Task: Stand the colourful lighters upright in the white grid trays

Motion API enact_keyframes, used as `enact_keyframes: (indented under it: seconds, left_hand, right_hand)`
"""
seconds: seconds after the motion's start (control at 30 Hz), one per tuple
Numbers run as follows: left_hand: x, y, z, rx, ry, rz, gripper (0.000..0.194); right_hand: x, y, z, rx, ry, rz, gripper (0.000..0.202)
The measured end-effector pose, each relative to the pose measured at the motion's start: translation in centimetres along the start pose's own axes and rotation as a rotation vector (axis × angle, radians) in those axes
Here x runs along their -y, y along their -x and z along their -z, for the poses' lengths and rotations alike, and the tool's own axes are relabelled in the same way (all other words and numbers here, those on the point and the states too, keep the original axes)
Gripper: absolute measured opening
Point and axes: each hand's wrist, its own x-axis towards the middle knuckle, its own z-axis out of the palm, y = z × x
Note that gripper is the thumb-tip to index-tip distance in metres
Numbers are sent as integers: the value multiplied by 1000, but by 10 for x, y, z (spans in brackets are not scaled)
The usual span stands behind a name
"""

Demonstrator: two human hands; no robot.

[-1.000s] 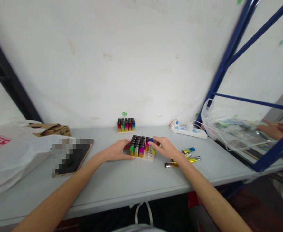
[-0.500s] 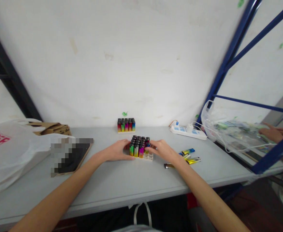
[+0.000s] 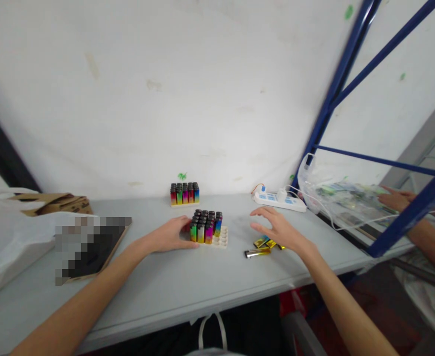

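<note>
A white tray (image 3: 222, 241) of upright rainbow-coloured lighters (image 3: 205, 226) stands mid-table, with a few sockets bare along its right side. My left hand (image 3: 169, 235) rests against the tray's left side, touching it. My right hand (image 3: 279, 228) hovers open, fingers spread, to the right of the tray and just above several loose lighters (image 3: 260, 247) lying flat on the table. It holds nothing.
A second small tray of lighters (image 3: 184, 193) stands by the wall. A white power strip (image 3: 278, 200) and a clear plastic bag (image 3: 336, 198) lie right. Another person's hands (image 3: 397, 199) work beyond the blue frame (image 3: 410, 212). A white bag (image 3: 5, 237), cardboard (image 3: 56, 202) and dark board (image 3: 91, 247) lie left.
My right hand has left the tray, where it set a lighter, and has moved right over the loose lighters, open. The view has shifted slightly left.
</note>
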Motion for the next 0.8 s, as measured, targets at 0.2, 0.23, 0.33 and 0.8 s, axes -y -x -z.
enact_keyframes:
  seconds: [0.2, 0.23, 0.33, 0.8]
  left_hand:
    - [4, -1, -1, 2, -8, -22, 62]
    - [4, -1, -1, 1, -15, -26, 62]
    - [3, -1, -1, 0, -37, -31, 61]
    - [-2, 0, 1, 23, -21, 2, 58]
  right_hand:
    - [-22, 66, -2, 248, 245, -220, 67]
    - [-23, 65, -7, 263, 248, -220, 65]
    - [-28, 48, -20, 281, 222, -171, 60]
    - [-69, -1, 7, -75, -79, -68, 48]
